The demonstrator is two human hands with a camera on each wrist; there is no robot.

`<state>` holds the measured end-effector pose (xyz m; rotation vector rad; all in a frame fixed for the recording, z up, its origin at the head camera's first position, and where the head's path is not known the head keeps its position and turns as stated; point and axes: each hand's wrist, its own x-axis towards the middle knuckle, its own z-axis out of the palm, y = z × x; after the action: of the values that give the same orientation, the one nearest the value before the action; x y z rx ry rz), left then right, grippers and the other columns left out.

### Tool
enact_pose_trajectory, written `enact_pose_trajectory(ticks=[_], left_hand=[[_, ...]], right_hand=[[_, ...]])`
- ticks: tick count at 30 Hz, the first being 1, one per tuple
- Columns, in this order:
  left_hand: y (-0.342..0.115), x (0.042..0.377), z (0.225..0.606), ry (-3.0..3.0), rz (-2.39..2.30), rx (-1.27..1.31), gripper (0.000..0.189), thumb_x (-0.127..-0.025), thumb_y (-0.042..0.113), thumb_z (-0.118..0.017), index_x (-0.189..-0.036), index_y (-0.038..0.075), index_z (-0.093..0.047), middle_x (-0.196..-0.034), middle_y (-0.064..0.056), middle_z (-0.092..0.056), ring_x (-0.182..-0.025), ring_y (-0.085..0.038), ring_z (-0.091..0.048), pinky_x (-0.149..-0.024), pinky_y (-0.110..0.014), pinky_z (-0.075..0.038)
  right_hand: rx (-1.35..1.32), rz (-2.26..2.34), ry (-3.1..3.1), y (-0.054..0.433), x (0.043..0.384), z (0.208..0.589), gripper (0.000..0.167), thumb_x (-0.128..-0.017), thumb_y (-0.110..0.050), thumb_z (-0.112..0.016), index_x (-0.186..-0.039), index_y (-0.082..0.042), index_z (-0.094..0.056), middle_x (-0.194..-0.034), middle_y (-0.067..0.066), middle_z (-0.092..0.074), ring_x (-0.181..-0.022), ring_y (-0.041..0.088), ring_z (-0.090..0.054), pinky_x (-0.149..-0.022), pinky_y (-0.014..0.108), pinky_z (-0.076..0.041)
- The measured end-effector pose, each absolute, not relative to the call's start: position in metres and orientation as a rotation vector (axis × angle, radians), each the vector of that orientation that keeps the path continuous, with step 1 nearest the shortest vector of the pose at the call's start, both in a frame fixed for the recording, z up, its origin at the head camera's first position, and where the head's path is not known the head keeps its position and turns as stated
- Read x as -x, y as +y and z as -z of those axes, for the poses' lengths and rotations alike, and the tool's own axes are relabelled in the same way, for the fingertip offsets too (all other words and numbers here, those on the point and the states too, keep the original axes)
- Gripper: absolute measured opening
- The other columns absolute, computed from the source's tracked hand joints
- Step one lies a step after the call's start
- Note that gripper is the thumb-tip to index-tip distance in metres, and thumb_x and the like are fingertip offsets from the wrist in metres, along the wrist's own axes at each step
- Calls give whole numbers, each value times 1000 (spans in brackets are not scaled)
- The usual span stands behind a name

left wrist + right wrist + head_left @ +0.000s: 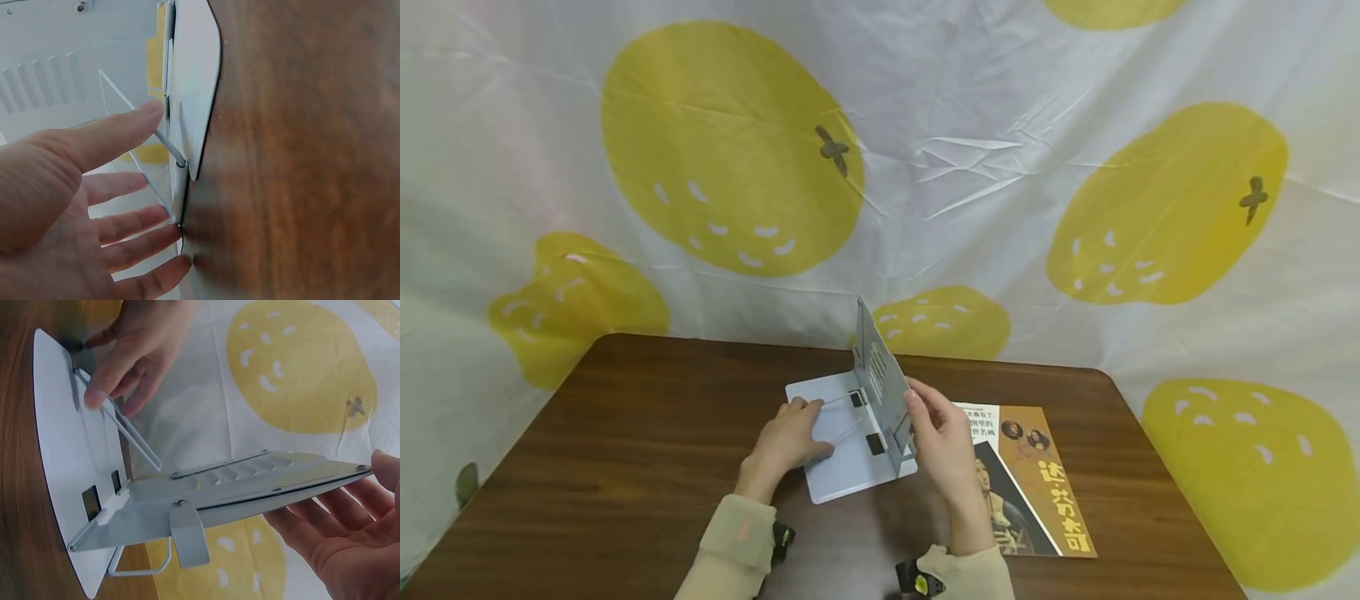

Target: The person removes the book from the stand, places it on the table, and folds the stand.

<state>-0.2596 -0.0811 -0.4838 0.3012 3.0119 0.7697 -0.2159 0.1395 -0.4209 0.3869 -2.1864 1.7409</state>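
Observation:
A pale grey metal book stand (842, 482) rests on the table, its hinged back panel (886, 383) raised steeply from the base. My right hand (943, 437) grips the panel's outer edge, thumb on one face and fingers on the other. At the base's left side is my left hand (784, 440), fingers spread and fairly straight. Its thumb touches one leg of a bent wire support (134, 439), with the fingers near the other leg. That wire slants up from the base towards the panel. A second wire loop (164, 565) shows beyond the panel in the right wrist view.
A brown-and-white book (1037, 483) with a portrait on its cover lies right of the stand, partly hidden by my right hand. The dark wooden table (625, 467) reaches back to a white curtain (970, 208) printed with yellow fruit.

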Motion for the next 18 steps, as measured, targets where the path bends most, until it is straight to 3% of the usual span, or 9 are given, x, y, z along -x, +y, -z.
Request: enact_pose_trajectory(ticks=[3,12,18], left_hand=[[-80,260,484,3013,-756,-298,73,-77,30,-83,-137,2,-53,-126,-20,-53,-115,-35,-50,-86,-53,-47],[-78,261,486,3025,-708,-297,72,-77,32,-83,-136,2,-54,-125,-20,-54,-114,-36,-49,-85,-53,-47],[-76,262,485,3023,-672,-308,71,-77,32,-83,-135,1,-55,-120,-20,-53,-111,-36,-49,-83,-52,-47]], right_hand=[[-361,-1781,-2156,144,218,422,31,-101,-18,-56,-124,1,-65,-103,20,-70,-84,30,-65,-67,29,-54],[-339,-1803,-2107,152,220,424,32,-102,-16,-54,-125,4,-63,-112,19,-68,-100,27,-65,-84,35,-53],[-312,-1810,-2105,154,222,424,32,-102,-18,-54,-124,4,-63,-112,18,-68,-102,26,-65,-86,34,-52]])
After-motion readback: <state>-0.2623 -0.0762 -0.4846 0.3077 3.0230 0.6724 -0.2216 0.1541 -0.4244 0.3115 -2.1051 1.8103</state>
